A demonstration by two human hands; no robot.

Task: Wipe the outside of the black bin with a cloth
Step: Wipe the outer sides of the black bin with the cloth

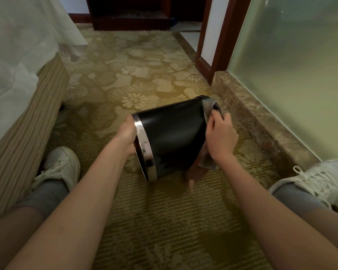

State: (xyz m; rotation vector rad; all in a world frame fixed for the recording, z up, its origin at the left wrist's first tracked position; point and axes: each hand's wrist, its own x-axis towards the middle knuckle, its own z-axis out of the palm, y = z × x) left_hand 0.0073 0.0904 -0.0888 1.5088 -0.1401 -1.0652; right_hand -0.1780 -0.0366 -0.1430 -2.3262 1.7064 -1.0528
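The black bin [172, 137] lies on its side on the carpet between my legs, its chrome rim [144, 147] pointing left toward me and its base to the right. My left hand [126, 133] grips the chrome rim at the open end. My right hand [220, 136] holds a grey-brown cloth [200, 166] against the bin's base end. The cloth wraps over the top edge there and hangs down below my wrist. The bin's far side and inside are hidden.
A bed with a striped base [27, 121] and white sheet stands at the left. A marble sill [261, 121] and frosted glass wall [293, 67] run along the right. My two white shoes [61, 166] [320, 180] flank the bin. Patterned carpet stretches ahead to a dark wooden doorframe [220, 38].
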